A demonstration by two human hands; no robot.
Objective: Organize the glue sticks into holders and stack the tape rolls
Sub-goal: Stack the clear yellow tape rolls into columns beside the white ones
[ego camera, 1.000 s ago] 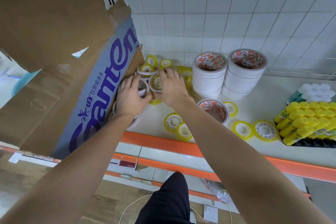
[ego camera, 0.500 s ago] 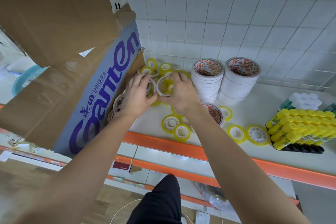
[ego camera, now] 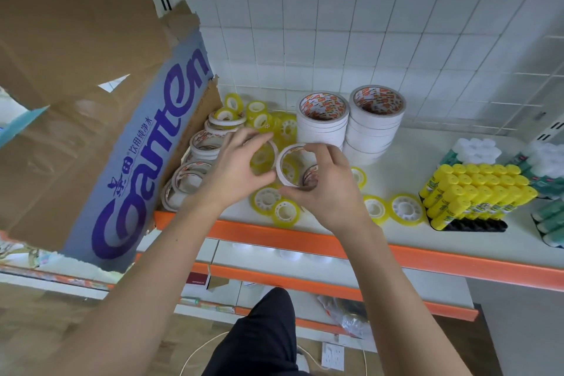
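Hands: left hand (ego camera: 241, 168) and right hand (ego camera: 323, 189) each pinch a thin tape ring.
Right's white tape ring (ego camera: 291, 166): tilted on edge, opening toward camera.
Left's ring (ego camera: 264, 151): likewise tilted.

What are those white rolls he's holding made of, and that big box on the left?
The white tape roll in the right hand looks like matte paper tape on a printed card core. The big box is brown corrugated cardboard, judging by its torn, creased flaps.
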